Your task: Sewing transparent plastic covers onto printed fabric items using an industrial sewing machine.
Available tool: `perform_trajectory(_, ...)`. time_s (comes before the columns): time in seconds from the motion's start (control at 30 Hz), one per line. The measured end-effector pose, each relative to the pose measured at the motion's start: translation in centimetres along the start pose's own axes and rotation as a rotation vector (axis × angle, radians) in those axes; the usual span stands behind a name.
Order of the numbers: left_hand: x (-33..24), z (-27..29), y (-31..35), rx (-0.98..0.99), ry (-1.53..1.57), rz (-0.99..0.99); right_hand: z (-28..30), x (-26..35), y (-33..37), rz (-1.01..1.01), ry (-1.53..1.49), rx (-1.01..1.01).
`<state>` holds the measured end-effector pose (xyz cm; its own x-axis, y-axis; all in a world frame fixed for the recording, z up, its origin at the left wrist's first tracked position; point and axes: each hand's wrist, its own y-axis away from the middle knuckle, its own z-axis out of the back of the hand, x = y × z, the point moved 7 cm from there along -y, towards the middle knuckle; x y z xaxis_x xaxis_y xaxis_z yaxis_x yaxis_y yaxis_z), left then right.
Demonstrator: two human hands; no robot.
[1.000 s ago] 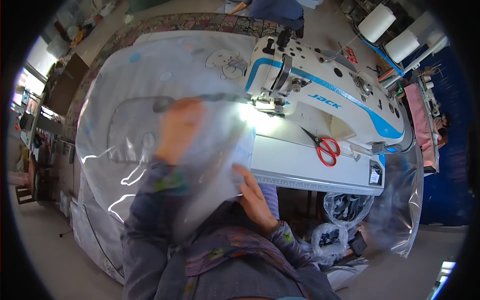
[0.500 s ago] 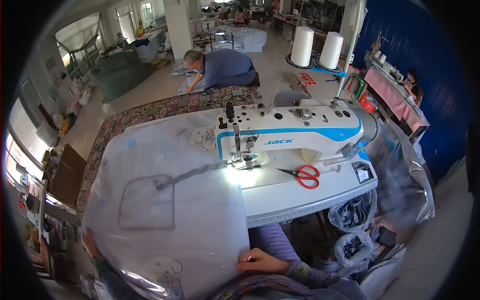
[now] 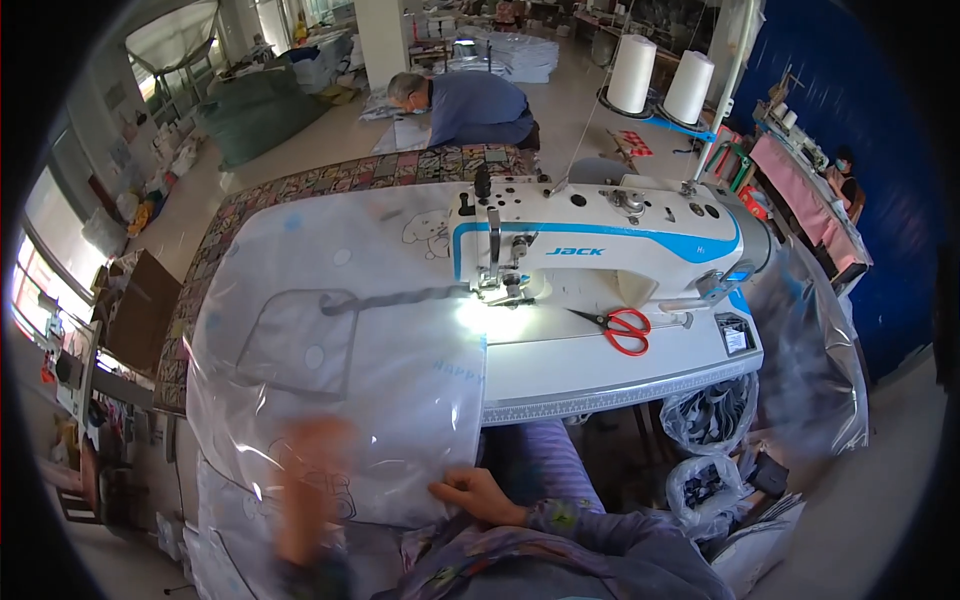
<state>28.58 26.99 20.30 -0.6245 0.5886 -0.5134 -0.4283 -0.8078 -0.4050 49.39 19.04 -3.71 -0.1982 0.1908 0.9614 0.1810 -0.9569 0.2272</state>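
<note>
Your right grip (image 3: 480,496) pinches the translucent plastic sheet (image 3: 405,400) at its edge; your left grip (image 3: 312,485), blurred, cannot be judged. Likely light, limp, slippery: hold its margins.

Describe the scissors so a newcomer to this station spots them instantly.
Find the white sewing machine with the blue stripe. On its white bed, to the right of the bright lamp glow, lie the scissors, blades pointing left. Their looped handles are the only bright red things on that bed.
</note>
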Motion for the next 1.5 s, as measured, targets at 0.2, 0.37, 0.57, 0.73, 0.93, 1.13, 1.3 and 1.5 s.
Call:
perform_trajectory(0.2,-5.1,-19.6,3.6,0.164,0.010,0.127,-1.4,-1.2,0.9,0.123,-0.215,0.128)
perform_trajectory(0.37,-3.0,-19.9,3.4,0.134,-0.127,0.096,-1.1,-2.3,3.4,0.005,-0.471,0.414)
perform_trajectory(0.57,-4.1,-18.4,4.2,0.238,-0.246,0.108,-0.4,-0.1,4.3,0.039,-0.587,0.503)
perform_trajectory(0.73,-4.3,-17.0,5.4,0.212,-0.318,0.036,0.1,0.3,4.1,0.024,-0.534,0.432)
perform_trajectory(0.93,-4.0,-17.3,4.7,0.153,-0.271,0.090,0.0,2.1,4.1,0.240,-0.572,0.411)
perform_trajectory(1.13,-2.3,-17.8,3.0,0.023,-0.265,0.164,-0.1,1.5,4.3,0.156,-0.418,0.441)
perform_trajectory(1.3,-1.3,-18.1,2.5,0.048,-0.366,0.162,-0.1,1.4,4.2,0.146,-0.405,0.449)
perform_trajectory(1.5,-5.1,-15.3,3.0,0.187,-0.318,0.067,-0.4,0.5,3.9,0.169,-0.435,0.373)
